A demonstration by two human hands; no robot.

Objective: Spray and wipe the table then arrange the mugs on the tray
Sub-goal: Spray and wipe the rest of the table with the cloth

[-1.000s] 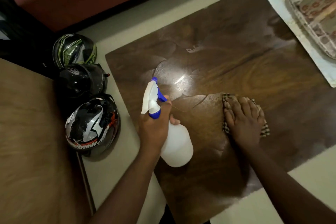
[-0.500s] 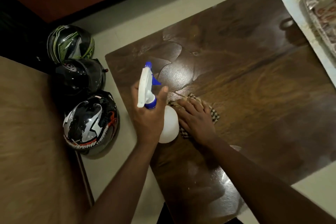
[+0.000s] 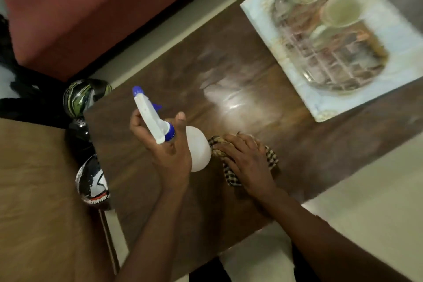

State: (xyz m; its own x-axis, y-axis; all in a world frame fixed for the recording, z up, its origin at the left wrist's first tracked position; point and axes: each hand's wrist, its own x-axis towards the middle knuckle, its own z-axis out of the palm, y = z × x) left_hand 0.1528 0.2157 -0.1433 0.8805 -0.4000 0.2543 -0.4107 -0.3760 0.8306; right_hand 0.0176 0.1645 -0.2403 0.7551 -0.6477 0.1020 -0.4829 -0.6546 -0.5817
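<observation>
Apparently three mugs (image 3: 341, 12) on tray (image 3: 329, 71); left hand (image 3: 167, 146) grips spray bottle (image 3: 196, 147); right hand (image 3: 247, 160) flat on cloth (image 3: 272, 158).

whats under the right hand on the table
A checkered cloth lies pressed flat under the right hand on the wooden table. Its edges stick out; its middle is covered by the palm.
</observation>
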